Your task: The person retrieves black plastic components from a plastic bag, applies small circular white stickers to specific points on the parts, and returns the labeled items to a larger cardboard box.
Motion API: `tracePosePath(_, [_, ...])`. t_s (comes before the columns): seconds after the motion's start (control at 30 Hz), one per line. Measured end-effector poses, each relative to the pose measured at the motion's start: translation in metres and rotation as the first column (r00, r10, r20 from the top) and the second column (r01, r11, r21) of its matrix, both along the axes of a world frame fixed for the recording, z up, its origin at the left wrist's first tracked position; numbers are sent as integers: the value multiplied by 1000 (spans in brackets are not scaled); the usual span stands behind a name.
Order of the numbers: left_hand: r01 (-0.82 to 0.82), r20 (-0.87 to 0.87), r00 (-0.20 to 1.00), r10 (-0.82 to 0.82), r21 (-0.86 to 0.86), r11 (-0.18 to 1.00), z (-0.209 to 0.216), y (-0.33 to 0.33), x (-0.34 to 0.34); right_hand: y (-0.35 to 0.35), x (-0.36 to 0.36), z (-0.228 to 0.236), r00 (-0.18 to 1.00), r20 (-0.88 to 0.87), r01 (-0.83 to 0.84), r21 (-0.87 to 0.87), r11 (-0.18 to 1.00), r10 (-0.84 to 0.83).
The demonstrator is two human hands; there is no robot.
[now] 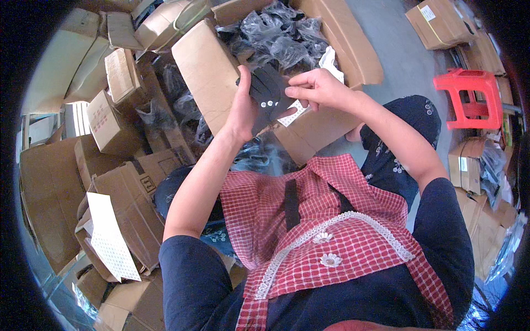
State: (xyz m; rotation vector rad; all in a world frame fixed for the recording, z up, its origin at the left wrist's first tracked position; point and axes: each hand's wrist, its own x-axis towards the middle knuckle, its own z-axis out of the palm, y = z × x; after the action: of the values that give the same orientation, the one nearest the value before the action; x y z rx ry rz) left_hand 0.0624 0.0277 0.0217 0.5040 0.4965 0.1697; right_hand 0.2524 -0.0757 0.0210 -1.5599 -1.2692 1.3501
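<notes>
My left hand (243,110) is closed around several flat black pieces (268,91), fanned over one another, with small round white stickers in a row on them. Their exact kind I cannot make out. At their right edge the thumb and forefinger of my right hand (317,88) are pinched together; whatever is between the fingertips is too small to tell. Just below them shows a white sheet with rows of small dots (292,115), partly hidden by the hands. Beyond my hands an open cardboard box (207,71) holds many dark items in clear plastic bags (276,33).
Cardboard cartons (116,124) are piled along the left side, and another white dotted sheet (113,237) lies on one. A red plastic stool (469,99) stands at the right, with more cartons (439,22) around it. My knees flank the open box's near side.
</notes>
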Motion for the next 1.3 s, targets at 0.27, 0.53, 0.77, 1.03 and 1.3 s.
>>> tracePosePath(0.27, [55,-85,995,-45,116,992,0,-4,-3,-17,-3,2,981,161,-131,130,983,109])
tracePosePath(0.53, [443,-305,891,-336,420,792,6,-11,-4,-13,9,3,976,214,-6,149,989,-26])
tracePosePath(0.77, [654,-105,755,-647,193,732,30,-38,-11,-24,-15,27,879,245,-460,204,864,410])
tracePosePath(1.03, [631,-16,771,-636,-107,768,-6,-56,-27,-50,-42,11,985,-35,-170,4,985,170])
tracePosePath(1.3, [400,-28,899,-437,-352,846,-3,-59,-29,-52,-44,-6,956,-291,-55,-43,998,41])
